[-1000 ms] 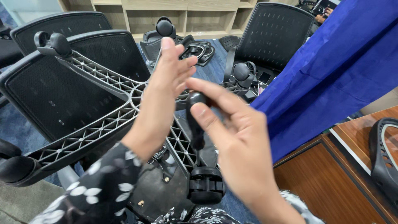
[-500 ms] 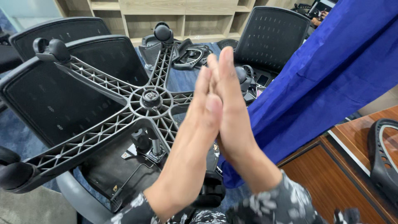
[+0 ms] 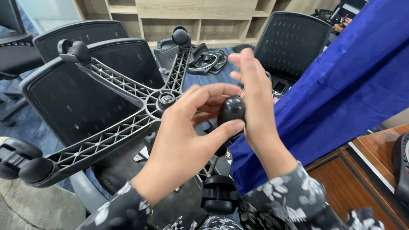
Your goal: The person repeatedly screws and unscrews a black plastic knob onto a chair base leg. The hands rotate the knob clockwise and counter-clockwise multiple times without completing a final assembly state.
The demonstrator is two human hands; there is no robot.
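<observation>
A black caster wheel point(image 3: 232, 110) sits between my two hands. My left hand point(image 3: 183, 140) grips it, fingers curled over the top and thumb under it. My right hand point(image 3: 255, 106) stands flat and upright, its palm against the caster's right side. Behind the hands lies an upturned black five-arm chair base point(image 3: 128, 93) with its hub point(image 3: 166, 99) just left of my fingers. Casters sit on the arm ends at the top point(image 3: 181, 36), upper left point(image 3: 72, 49) and lower left point(image 3: 21, 164). Another caster point(image 3: 219, 194) shows below my wrists.
A blue cloth point(image 3: 341, 93) hangs at the right over a wooden tabletop point(image 3: 358, 179). Black mesh chair backs point(image 3: 294, 40) and loose armrest parts point(image 3: 208, 59) lie behind. Wooden shelving point(image 3: 191, 17) lines the back. Another person's hand point(image 3: 341, 24) shows at the top right.
Half a second ago my palms were pressed flat together. Now my left hand has curled around a black caster wheel, with my right palm against it.
</observation>
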